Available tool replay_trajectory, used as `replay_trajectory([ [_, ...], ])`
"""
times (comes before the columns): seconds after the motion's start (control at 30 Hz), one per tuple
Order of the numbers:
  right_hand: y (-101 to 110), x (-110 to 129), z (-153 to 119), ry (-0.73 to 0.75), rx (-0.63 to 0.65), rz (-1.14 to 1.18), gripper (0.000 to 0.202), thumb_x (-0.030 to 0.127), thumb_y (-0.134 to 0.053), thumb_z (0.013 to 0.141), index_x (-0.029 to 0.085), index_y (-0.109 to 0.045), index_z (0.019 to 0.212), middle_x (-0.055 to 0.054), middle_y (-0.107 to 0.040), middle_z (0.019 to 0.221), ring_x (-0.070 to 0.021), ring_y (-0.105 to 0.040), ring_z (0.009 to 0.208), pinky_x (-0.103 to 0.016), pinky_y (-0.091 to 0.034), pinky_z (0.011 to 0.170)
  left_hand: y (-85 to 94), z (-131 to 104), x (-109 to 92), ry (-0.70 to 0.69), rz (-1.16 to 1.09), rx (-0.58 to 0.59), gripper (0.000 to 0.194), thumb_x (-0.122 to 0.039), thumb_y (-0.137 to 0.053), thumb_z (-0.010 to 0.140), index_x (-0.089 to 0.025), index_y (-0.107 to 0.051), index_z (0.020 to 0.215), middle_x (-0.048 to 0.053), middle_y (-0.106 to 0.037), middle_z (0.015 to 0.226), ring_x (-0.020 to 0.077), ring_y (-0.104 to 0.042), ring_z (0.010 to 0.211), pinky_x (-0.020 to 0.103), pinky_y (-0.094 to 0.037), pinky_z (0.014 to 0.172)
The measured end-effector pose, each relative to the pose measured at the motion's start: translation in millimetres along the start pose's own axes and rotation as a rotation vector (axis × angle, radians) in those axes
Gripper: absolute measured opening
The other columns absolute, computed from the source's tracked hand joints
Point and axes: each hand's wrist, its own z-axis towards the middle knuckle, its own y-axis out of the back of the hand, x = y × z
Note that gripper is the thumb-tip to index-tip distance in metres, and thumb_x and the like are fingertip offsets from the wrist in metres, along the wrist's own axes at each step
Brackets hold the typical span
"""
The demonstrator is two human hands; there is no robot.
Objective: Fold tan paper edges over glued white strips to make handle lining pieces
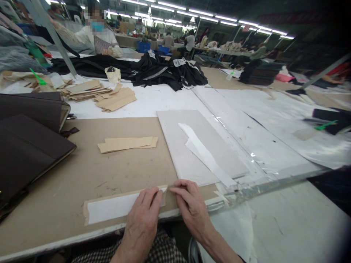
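Observation:
A long white strip (111, 209) lies on a slightly larger tan paper strip (86, 215) along the table's near edge. My left hand (144, 212) rests over its right part, fingers together and pressed down on it. At the strip's right end is my right hand (190, 204), thumb and fingertips drawn together at the corner; what they pinch, if anything, is too small to tell. Two tan paper pieces (127, 143) overlap farther back on the brown surface. White cut strips (204, 153) lie on a grey board (219, 146) to the right.
Dark brown folders (30, 146) fill the left side. Behind are stacked tan papers (115, 98), a cup (113, 75) and black fabric pieces (164, 71). A masked person (102, 40) is at the back left. A metal pole (56, 38) slants down to the table.

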Motion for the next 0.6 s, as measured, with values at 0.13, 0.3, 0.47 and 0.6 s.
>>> replay_trajectory([
  [0.13, -1, 1, 1, 0.006, 0.050, -0.047, 0.039, 0.002, -0.042, 0.099, 0.021, -0.063, 0.125, -0.010, -0.055, 0.115, -0.0257, -0.049, 0.108, -0.044, -0.048, 0.090, -0.2, 0, 0, -0.009, -0.003, 0.026, 0.041, -0.004, -0.045, 0.095, -0.007, -0.054, 0.135, 0.015, -0.057, 0.123, 0.0267, -0.053, 0.109, 0.042, -0.054, 0.096],
  [0.3, 0, 2, 8, 0.034, 0.105, -0.101, 0.042, -0.001, -0.043, 0.095, 0.021, -0.063, 0.125, -0.010, -0.057, 0.114, -0.0265, -0.051, 0.105, -0.045, -0.048, 0.089, 0.9, 0, 1, -0.016, -0.024, 0.023, 0.041, -0.004, -0.042, 0.096, -0.007, -0.054, 0.136, 0.015, -0.057, 0.123, 0.0266, -0.052, 0.111, 0.041, -0.053, 0.098],
  [0.47, -1, 0, 12, 0.037, 0.129, -0.137, 0.039, -0.001, -0.044, 0.095, 0.020, -0.063, 0.122, -0.011, -0.058, 0.112, -0.0269, -0.051, 0.102, -0.047, -0.048, 0.087, 0.2, 0, 1, -0.011, -0.032, 0.022, 0.041, -0.006, -0.041, 0.097, -0.007, -0.054, 0.136, 0.015, -0.058, 0.123, 0.0271, -0.053, 0.110, 0.042, -0.054, 0.098],
  [0.6, -1, 0, 12, 0.034, 0.136, -0.140, 0.038, 0.001, -0.043, 0.096, 0.021, -0.063, 0.121, -0.010, -0.058, 0.111, -0.0273, -0.052, 0.101, -0.047, -0.047, 0.087, -0.6, 1, 1, -0.011, -0.017, 0.023, 0.040, -0.006, -0.040, 0.098, -0.008, -0.055, 0.134, 0.015, -0.058, 0.123, 0.0274, -0.053, 0.110, 0.043, -0.054, 0.097],
])
